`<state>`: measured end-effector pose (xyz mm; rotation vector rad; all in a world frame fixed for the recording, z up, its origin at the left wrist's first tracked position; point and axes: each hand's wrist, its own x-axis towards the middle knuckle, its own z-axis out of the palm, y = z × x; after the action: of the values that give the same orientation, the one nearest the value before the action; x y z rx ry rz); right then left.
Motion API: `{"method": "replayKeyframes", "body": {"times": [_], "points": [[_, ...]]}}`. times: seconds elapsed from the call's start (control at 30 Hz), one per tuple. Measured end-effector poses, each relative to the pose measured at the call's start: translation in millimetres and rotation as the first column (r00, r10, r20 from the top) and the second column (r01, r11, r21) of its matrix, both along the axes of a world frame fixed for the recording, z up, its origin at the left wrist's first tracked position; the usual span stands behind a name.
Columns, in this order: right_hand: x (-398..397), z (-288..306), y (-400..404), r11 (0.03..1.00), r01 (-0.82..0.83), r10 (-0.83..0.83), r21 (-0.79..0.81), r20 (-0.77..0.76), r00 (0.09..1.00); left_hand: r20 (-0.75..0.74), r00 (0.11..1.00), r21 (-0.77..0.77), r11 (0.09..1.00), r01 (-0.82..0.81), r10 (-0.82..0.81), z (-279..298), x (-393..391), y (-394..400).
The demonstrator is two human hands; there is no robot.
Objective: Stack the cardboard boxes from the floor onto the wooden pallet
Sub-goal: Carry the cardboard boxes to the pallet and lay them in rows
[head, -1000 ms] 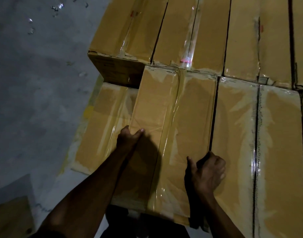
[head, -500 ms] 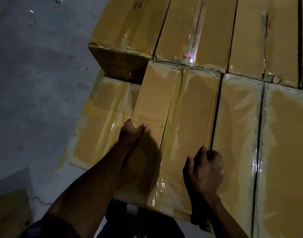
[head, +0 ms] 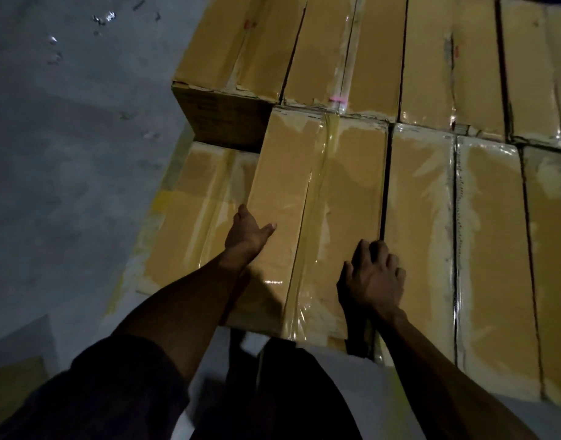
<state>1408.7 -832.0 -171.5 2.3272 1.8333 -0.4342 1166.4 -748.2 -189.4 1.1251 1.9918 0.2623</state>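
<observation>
A taped cardboard box (head: 323,198) lies on the top layer of the stack, its near end in front of me. My left hand (head: 247,235) holds its left edge, thumb lying on the top face and fingers hidden down the side. On the right edge rests my right hand (head: 373,274), its fingertips reaching into the dark gap beside the neighbouring box (head: 422,236). One layer down on the left sits a lower box (head: 196,211). Boxes hide the pallet.
More taped boxes (head: 368,58) fill the back row and the right side. Grey concrete floor (head: 66,154) lies to the left, with small debris far off. Another cardboard box (head: 9,389) shows at the bottom left corner. My dark trousers are at the bottom.
The box has slid forward until its far end meets the back row. My right hand has moved up onto its right edge with the fingers spread. My left hand stays on the left edge.
</observation>
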Motion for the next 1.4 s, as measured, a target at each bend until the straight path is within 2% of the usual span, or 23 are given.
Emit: {"method": "replayKeyframes", "body": {"times": [0.1, 0.3, 0.6, 0.7, 0.87, 1.0, 1.23, 1.4], "points": [[-5.3, -1.6, -25.3, 0.998, -0.059, 0.059, -0.033, -0.009, 0.998, -0.073, 0.989, -0.002, 0.991, 0.131, -0.131, 5.1, -9.1, -39.4], [-7.7, -5.0, -81.6, 0.986, -0.057, 0.048, -0.154, -0.063, 0.997, -0.165, 0.914, -0.039, 0.928, 0.37, -0.371, 4.7, -39.5, -116.2], [1.9, 2.2, -127.2, 0.947, -0.179, 0.158, -0.265, -0.098, 0.983, -0.236, 0.649, -0.14, 0.686, 0.714, -0.723, 11.3, -73.2, -169.5], [1.4, -2.4, -131.3, 0.936, -0.199, 0.194, -0.289, -0.046, 0.98, -0.303, 0.599, -0.14, 0.656, 0.741, -0.741, 10.2, -76.1, -170.2], [-0.2, -9.2, -133.1, 0.967, -0.2, 0.2, -0.159, -0.015, 0.98, -0.403, 0.606, -0.083, 0.686, 0.723, -0.686, 14.1, -68.7, -169.0], [1.5, -11.7, -134.7, 0.97, -0.207, 0.208, -0.129, -0.003, 0.978, -0.43, 0.61, -0.067, 0.697, 0.714, -0.666, 14.8, -66.5, -169.1], [2.1, -13.5, -134.5, 0.966, -0.202, 0.207, -0.158, 0.013, 0.978, -0.426, 0.603, -0.11, 0.7, 0.706, -0.675, 15.2, -59.8, -164.5], [-11.6, -5.4, -128.1, 0.981, -0.108, 0.101, -0.163, -0.05, 0.994, -0.369, 0.618, -0.137, 0.698, 0.703, -0.694, 19.3, -58.4, -164.6]]}}
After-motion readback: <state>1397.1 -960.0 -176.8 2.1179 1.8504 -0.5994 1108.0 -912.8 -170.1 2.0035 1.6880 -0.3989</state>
